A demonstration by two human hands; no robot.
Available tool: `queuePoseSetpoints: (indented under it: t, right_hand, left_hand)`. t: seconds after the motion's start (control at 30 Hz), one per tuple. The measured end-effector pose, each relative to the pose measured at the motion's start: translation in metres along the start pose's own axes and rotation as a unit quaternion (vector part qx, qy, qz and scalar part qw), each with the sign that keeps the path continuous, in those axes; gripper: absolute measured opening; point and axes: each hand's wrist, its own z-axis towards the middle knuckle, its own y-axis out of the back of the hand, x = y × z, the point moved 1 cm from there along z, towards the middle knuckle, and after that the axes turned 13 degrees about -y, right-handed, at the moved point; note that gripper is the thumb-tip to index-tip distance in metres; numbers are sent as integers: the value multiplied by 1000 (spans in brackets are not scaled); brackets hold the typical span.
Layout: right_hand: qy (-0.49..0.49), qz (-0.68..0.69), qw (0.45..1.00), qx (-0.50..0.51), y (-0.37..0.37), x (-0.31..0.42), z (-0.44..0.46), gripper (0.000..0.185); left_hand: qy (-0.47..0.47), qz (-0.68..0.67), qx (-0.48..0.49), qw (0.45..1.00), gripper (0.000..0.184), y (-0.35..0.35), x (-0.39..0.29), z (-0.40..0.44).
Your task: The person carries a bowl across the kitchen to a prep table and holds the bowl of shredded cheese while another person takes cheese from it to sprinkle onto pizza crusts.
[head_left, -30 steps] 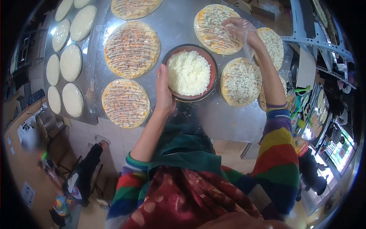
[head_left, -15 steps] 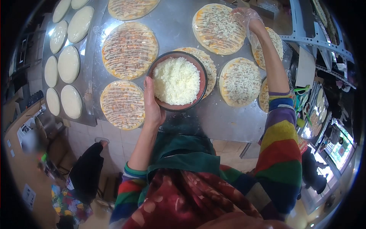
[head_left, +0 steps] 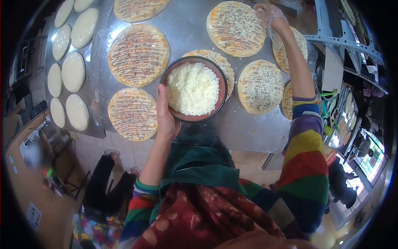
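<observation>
My left hand [head_left: 166,118] grips the left rim of a dark-edged, reddish-brown bowl [head_left: 222,89] filled with white grated cheese [head_left: 193,88]. Part of a cheese-topped pizza [head_left: 219,59] is hidden under the bowl. At the top right, my right hand [head_left: 270,14], in a clear plastic glove, is over the right edge of a pizza [head_left: 235,31] with sauce stripes and scattered cheese. Its fingers look curled together; what they hold, if anything, cannot be made out. Below sits another cheese-sprinkled pizza [head_left: 260,86].
Sauce-striped pizzas [head_left: 139,55] lie on the metal table [head_left: 244,133] at left. Several plain dough rounds [head_left: 78,112] are on a surface farther left. More pizzas [head_left: 298,47] are partly behind my right forearm. A metal rack [head_left: 340,39] stands right; another person's legs [head_left: 101,182] show lower left.
My right hand has shifted slightly up, staying by the same pizza's edge. The bowl stays nearly in place. The person at lower left has moved, with both legs now showing.
</observation>
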Motion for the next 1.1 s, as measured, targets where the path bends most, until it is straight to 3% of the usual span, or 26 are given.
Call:
queuePoseSetpoints:
  t: [0.1, 0.2, 0.3, 0.4, 0.5, 0.6, 0.7, 0.8, 1.0, 1.1]
  right_hand:
    - [-66, 21, 997, 33, 14, 4, -29, 31]
    - [-59, 68, 991, 101, 13, -4, -51, 31]
    - [-31, 87, 995, 41, 0, -10, -64, 30]
    - [-89, 31, 995, 24, 5, 0, -61, 28]
    - [-72, 5, 997, -28, 3, 1, -51, 26]
    - [-56, 6, 998, 16, 2, -3, -54, 24]
    - [-31, 108, 993, 38, -6, -10, -71, 22]
    - [-86, 68, 992, 61, 9, 18, -99, 22]
    - [-142, 149, 970, 130, 14, 14, -97, 22]
    - [-124, 176, 970, 114, 8, 4, -89, 21]
  left_hand:
    - [-2, -1, -1, 1000, 59, 1, 2, 0]
    - [3, -5, -5, 1000, 59, 0, 0, -1]
    - [1, -10, -4, 1000, 60, -6, -3, -2]
    - [-1, -1, 2, 1000, 61, -7, -1, -2]
    - [5, 8, 8, 1000, 61, -10, -3, -4]
    - [1, 6, 9, 1000, 61, -9, -1, -4]
    - [1, 1, 3, 1000, 60, -7, 0, -5]
    - [9, -2, 3, 1000, 59, -8, -1, -6]
    - [5, 9, 8, 1000, 60, -9, 0, -7]
    - [1, 12, 10, 1000, 60, -12, -1, -7]
